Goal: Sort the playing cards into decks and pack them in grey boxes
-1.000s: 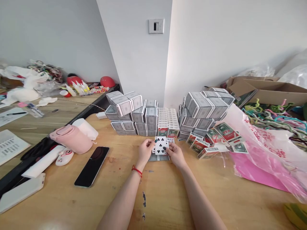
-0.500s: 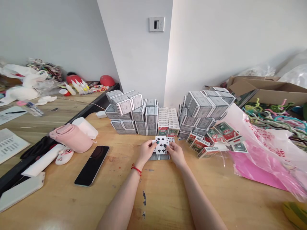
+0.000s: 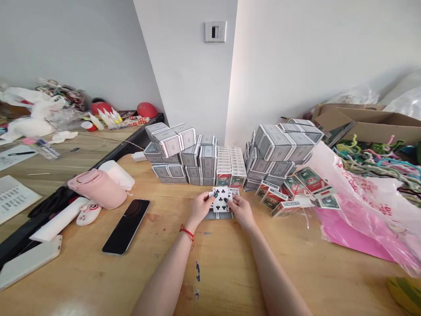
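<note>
Both my hands hold a small fan of playing cards (image 3: 221, 199) above the wooden table (image 3: 230, 272); the front card shows five black clubs. My left hand (image 3: 200, 209), with a red string at the wrist, pinches the cards' left edge. Pinching the right edge is my right hand (image 3: 241, 211). A face-down pile of cards (image 3: 217, 215) lies on the table just under my hands. Behind them stand stacks of grey card boxes (image 3: 184, 153) and a second heap of the same boxes (image 3: 283, 147), with red-and-green card packs (image 3: 296, 188) to the right.
A black phone (image 3: 126, 226) lies left of my arms, beside a pink pouch (image 3: 98, 188) and white items. A pink plastic bag (image 3: 362, 210) spreads at the right, with a cardboard box (image 3: 362, 120) and coloured cords behind it. A cluttered second table stands at the left.
My hands and the cards have drawn slightly up and away from me. The fan looks a little tighter than before.
</note>
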A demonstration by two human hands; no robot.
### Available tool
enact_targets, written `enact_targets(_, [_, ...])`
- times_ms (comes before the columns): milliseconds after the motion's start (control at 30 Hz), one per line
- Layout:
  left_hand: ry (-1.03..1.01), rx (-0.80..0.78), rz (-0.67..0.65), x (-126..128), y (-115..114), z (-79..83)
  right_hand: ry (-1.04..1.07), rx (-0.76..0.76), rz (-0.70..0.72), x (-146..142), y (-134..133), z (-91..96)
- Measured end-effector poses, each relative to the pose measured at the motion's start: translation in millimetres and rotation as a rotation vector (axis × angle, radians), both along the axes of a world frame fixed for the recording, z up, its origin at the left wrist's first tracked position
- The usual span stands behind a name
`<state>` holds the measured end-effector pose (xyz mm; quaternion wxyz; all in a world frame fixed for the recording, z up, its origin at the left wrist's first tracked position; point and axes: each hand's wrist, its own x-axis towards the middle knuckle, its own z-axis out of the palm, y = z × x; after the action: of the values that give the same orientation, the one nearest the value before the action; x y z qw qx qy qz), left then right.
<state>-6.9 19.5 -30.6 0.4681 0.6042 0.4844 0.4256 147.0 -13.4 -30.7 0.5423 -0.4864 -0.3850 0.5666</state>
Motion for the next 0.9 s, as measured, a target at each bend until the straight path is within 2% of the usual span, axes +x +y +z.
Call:
enact_targets(633, [-0.010, 0.000, -0.036, 0, -2, 7.3, 0.006, -0.005, 0.054, 4, 0, -5.4])
enact_targets(900, [-0.044, -0.045, -0.066, -2, -3, 15.8, -0.005, -0.016, 0.058, 4, 1, -5.1])
